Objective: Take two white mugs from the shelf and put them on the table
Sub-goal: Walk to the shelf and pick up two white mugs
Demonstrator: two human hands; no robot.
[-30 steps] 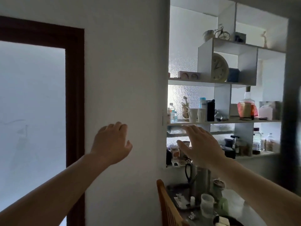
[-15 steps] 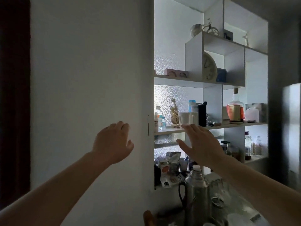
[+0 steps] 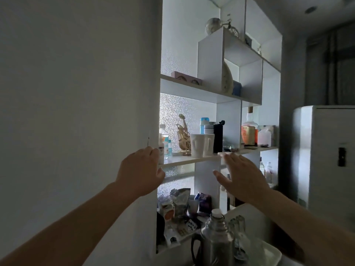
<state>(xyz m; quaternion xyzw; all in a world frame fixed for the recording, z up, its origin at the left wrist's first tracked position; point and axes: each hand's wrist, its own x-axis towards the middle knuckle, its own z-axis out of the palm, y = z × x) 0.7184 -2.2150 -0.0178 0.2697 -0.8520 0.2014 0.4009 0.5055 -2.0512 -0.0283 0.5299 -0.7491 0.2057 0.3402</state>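
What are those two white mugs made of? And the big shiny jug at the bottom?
The white mugs look like glazed ceramic: thick, opaque white walls with a soft sheen and moulded dents, though matte plastic can't be ruled out. The jug looks like brushed stainless steel: grey, mirror-like streaks down its body, with a dark handle that is probably plastic.

White shelf [image 3: 192, 159] with two white mugs [image 3: 202, 145], black flask [image 3: 218, 138], gold figurine [image 3: 183, 136], perhaps bottles [image 3: 162, 144].

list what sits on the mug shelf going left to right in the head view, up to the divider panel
clear bottle with a white label → golden figurine → left white mug → right white mug → black flask. The blue-capped bottle and white tumbler stand behind the mugs, so their place is unclear.
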